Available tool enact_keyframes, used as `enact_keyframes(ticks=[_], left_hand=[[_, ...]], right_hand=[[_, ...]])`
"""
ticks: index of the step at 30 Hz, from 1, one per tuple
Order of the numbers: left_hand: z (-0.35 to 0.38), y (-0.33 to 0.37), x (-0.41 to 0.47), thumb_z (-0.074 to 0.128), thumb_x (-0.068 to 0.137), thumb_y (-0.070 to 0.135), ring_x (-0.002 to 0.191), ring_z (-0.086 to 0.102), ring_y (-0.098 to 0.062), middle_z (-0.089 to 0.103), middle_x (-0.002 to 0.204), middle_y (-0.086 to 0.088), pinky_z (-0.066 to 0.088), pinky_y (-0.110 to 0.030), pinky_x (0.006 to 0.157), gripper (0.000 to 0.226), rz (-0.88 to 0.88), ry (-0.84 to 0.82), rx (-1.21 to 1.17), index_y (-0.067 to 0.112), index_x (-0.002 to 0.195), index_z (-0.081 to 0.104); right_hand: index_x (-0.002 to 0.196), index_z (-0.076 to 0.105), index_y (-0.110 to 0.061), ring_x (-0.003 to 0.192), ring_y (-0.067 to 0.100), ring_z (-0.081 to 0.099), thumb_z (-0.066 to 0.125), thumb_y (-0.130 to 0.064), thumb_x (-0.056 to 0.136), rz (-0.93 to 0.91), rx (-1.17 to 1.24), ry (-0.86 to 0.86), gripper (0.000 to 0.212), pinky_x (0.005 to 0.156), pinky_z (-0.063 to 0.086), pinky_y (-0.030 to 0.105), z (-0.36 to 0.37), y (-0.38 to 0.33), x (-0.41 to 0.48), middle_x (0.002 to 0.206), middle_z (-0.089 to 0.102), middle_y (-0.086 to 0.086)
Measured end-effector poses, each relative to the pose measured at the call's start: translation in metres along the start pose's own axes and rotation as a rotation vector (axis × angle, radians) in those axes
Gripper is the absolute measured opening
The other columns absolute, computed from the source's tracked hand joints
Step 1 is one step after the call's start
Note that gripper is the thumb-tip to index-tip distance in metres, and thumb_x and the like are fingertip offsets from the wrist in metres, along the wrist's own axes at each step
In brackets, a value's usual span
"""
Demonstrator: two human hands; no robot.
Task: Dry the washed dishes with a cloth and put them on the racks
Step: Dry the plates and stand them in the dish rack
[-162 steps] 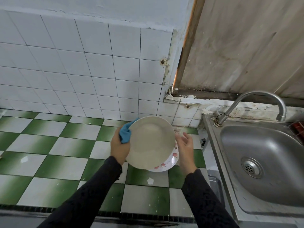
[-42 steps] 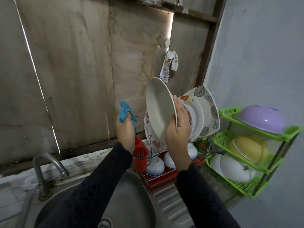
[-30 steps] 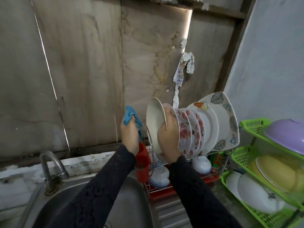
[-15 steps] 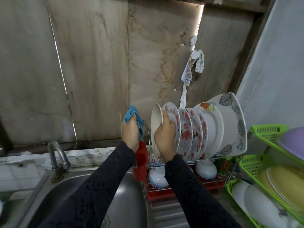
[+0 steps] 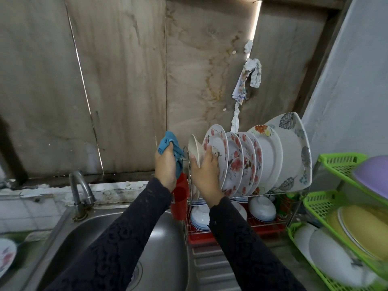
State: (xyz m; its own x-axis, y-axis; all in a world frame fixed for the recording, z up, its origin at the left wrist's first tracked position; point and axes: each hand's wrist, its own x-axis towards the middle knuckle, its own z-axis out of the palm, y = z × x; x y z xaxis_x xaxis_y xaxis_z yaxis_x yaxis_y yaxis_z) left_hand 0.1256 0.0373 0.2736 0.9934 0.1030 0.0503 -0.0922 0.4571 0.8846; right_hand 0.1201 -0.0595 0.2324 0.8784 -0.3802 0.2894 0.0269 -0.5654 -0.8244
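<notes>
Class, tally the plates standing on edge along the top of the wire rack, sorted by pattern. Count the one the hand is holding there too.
Plain cream plate: 1
Red-flowered plates: 4
Orange-flowered plate: 1
Leaf-patterned square plate: 1
Total: 7

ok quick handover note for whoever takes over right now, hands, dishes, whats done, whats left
Left hand: grips the crumpled blue cloth, raised beside the rack.
Right hand: holds the plain cream plate on edge at the left end of the metal wire dish rack, next to the row of floral plates. Not yet released.
Done: that plate is at its slot.
Left: let it go, then probably dry the flowered plate lying left of the steel sink.
</notes>
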Motion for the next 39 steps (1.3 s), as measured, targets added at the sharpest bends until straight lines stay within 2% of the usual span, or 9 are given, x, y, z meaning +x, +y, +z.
enact_keyframes(ticks=[9,12,16,20,22,26,29,34,39], left_hand=[[-0.025,0.018,-0.026,0.049,0.102,0.023,0.113,0.063,-0.033,0.067,0.12,-0.012,0.047,-0.056,0.102,0.017,0.05,0.089,-0.085,0.02,0.113,0.062],[-0.047,0.025,-0.042,0.047,0.103,0.019,0.109,0.064,-0.029,0.067,0.114,-0.009,0.05,-0.05,0.101,0.016,0.108,0.132,-0.116,0.018,0.111,0.061],[-0.083,0.031,-0.059,0.048,0.102,0.021,0.115,0.062,-0.031,0.064,0.126,-0.015,0.048,-0.049,0.103,0.029,0.128,0.176,-0.115,0.009,0.127,0.057],[-0.124,0.044,-0.073,0.057,0.096,0.028,0.119,0.06,-0.03,0.061,0.131,-0.014,0.045,-0.053,0.105,0.048,0.135,0.251,-0.141,0.006,0.138,0.048],[-0.142,0.052,-0.081,0.058,0.095,0.029,0.119,0.061,-0.031,0.062,0.131,-0.014,0.046,-0.052,0.105,0.05,0.149,0.262,-0.137,0.007,0.139,0.048],[-0.201,0.071,-0.106,0.049,0.102,0.018,0.115,0.062,-0.028,0.067,0.118,-0.009,0.046,-0.049,0.105,0.017,0.212,0.287,-0.128,0.018,0.114,0.061],[-0.255,0.081,-0.126,0.048,0.103,0.018,0.111,0.063,-0.024,0.068,0.11,-0.001,0.05,-0.044,0.1,0.016,0.246,0.327,-0.043,0.027,0.107,0.061],[-0.363,0.102,-0.155,0.046,0.103,0.014,0.086,0.063,0.012,0.063,0.105,0.01,0.047,-0.008,0.072,0.018,0.291,0.408,0.153,0.018,0.117,0.056],[-0.455,0.107,-0.172,0.048,0.103,0.018,0.102,0.062,-0.005,0.064,0.112,0.007,0.049,-0.011,0.077,0.021,0.194,0.495,0.212,0.018,0.123,0.057]], right_hand=[[0.151,0.037,-0.013,0.145,0.025,0.031,0.047,-0.031,0.105,-0.232,0.047,0.149,0.051,0.12,0.028,0.046,-0.016,-0.022,-0.045,0.154,0.037,0.009],[0.143,0.047,-0.013,0.136,0.021,0.041,0.048,-0.028,0.104,-0.331,0.059,0.17,0.041,0.114,0.035,0.04,-0.005,-0.023,-0.064,0.144,0.047,0.007],[0.131,0.055,-0.008,0.124,0.018,0.048,0.048,-0.021,0.1,-0.468,0.121,0.177,0.034,0.106,0.039,0.031,0.016,-0.032,-0.088,0.132,0.054,0.009],[0.125,0.057,-0.003,0.117,0.022,0.052,0.049,-0.013,0.098,-0.548,0.136,0.171,0.031,0.102,0.044,0.038,0.044,-0.048,-0.116,0.124,0.058,0.011],[0.126,0.057,-0.002,0.117,0.022,0.053,0.05,-0.011,0.098,-0.538,0.154,0.139,0.031,0.102,0.042,0.036,0.055,-0.057,-0.129,0.123,0.06,0.011],[0.13,0.055,-0.006,0.116,0.017,0.055,0.047,-0.014,0.099,-0.481,0.234,0.034,0.033,0.097,0.04,0.02,0.094,-0.081,-0.171,0.123,0.062,0.005],[0.129,0.054,-0.011,0.11,0.01,0.06,0.047,-0.013,0.103,-0.383,0.331,-0.078,0.027,0.09,0.049,0.021,0.131,-0.096,-0.21,0.118,0.063,-0.002],[0.118,0.054,-0.014,0.094,-0.006,0.06,0.047,-0.006,0.103,-0.289,0.455,-0.25,0.018,0.081,0.043,0.007,0.208,-0.122,-0.283,0.104,0.066,-0.002],[0.12,0.054,-0.012,0.096,0.0,0.061,0.048,-0.008,0.104,-0.097,0.519,-0.43,0.018,0.083,0.042,0.005,0.279,-0.137,-0.339,0.108,0.068,0.004]])
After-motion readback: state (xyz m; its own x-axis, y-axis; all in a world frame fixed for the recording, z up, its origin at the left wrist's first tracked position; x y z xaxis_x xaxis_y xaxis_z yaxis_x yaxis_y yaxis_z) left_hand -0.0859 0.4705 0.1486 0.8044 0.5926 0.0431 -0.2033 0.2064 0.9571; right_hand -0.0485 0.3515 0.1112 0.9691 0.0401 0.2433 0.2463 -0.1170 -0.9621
